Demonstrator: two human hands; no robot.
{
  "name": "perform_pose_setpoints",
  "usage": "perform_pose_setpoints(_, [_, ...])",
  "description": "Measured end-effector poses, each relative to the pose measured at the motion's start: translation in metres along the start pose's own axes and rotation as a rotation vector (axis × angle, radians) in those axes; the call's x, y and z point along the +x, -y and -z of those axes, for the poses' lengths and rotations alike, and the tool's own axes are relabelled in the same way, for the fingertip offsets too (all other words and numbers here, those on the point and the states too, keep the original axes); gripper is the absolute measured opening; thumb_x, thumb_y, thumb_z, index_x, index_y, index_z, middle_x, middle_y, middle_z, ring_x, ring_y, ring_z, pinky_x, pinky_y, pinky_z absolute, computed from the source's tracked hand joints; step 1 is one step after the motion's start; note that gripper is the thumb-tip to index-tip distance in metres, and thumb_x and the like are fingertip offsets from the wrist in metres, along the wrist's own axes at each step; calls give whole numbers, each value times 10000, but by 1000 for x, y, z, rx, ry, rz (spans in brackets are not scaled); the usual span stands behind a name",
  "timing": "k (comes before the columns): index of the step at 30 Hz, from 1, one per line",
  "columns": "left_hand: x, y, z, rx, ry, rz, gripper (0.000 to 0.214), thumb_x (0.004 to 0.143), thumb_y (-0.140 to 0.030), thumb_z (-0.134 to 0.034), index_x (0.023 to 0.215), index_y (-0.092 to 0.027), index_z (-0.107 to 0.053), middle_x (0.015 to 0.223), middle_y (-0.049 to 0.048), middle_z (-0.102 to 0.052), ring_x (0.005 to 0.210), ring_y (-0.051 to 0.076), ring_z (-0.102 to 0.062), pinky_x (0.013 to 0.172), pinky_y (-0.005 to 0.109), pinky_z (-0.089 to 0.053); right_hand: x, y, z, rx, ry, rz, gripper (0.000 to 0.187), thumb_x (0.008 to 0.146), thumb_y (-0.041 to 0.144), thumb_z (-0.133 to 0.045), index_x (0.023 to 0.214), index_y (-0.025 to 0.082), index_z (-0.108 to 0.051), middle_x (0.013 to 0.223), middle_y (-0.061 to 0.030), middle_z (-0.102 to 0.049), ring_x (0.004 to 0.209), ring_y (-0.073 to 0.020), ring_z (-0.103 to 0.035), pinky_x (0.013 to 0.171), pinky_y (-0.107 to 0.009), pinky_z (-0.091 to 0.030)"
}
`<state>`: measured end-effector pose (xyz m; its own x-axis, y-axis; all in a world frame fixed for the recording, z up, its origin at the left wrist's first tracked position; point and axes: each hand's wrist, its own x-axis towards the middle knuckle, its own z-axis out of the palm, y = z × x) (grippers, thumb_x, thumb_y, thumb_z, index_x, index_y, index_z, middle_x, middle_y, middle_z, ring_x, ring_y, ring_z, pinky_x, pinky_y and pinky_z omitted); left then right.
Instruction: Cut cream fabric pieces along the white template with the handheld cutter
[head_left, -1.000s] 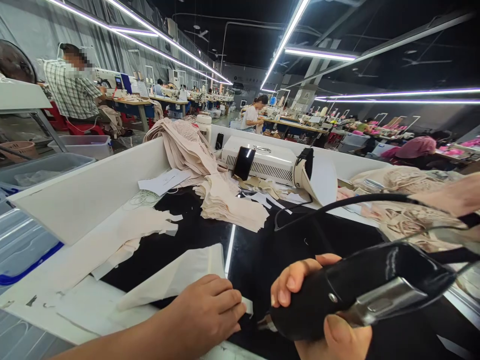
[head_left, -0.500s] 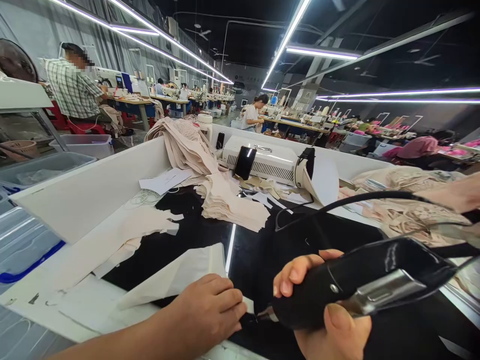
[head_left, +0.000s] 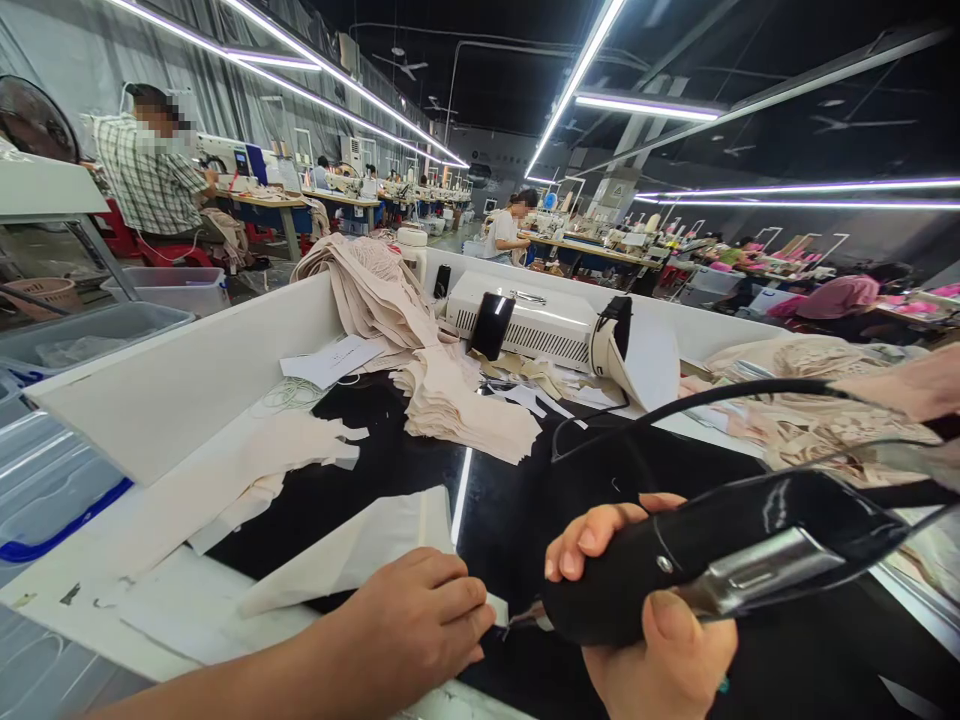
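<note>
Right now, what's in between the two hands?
Head view: the corner of the pale fabric piece pokes out from under the left hand, and the metal tip of the black tool in the right hand points at it.

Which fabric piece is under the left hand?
The flat pale piece nearest the camera: the left hand rests on it, by the tool in the right hand. The stack and pile lie farther back, untouched.

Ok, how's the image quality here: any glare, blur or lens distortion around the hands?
Head view: sharp at both hands, with no motion blur on the left hand or the right hand; a ceiling light strip mirrors as a white streak on the glossy black tabletop, and the black tool carries bright highlights; the wide lens stretches things near the borders.
</note>
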<state>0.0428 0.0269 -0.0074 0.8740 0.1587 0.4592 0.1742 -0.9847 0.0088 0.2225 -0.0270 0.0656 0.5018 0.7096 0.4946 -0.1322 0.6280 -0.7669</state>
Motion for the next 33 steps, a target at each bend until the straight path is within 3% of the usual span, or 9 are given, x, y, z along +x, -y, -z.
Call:
perform_pose_setpoints(14, [1,3,6,-91,-7,18,238,999,-251,-715,1189,-139,-625,1075,35,-707,1015,184,-658,956,313,-529,-1,0,-2,-16,-1,20,372,829,433,-809,1103,268,-617,742,35,-659,553,-143,-620,478,-293,-566])
perform_pose_setpoints(25, [-13,18,19,-114,11,62,260,1007,-221,-702,1247,-160,-624,1193,25,-732,1103,191,-669,1095,350,-478,-2,0,10,-38,54,-31,384,845,437,-791,1145,297,-596,787,21,-649,607,-162,-618,522,-331,-568])
perform_pose_setpoints(33, [-10,17,16,-106,30,45,263,1009,-242,-701,1242,-144,-627,1148,58,-723,1083,196,-660,1064,324,-490,2,3,1,-25,-68,-17,434,731,472,-856,1045,272,-633,678,38,-651,509,-150,-579,431,-289,-548])
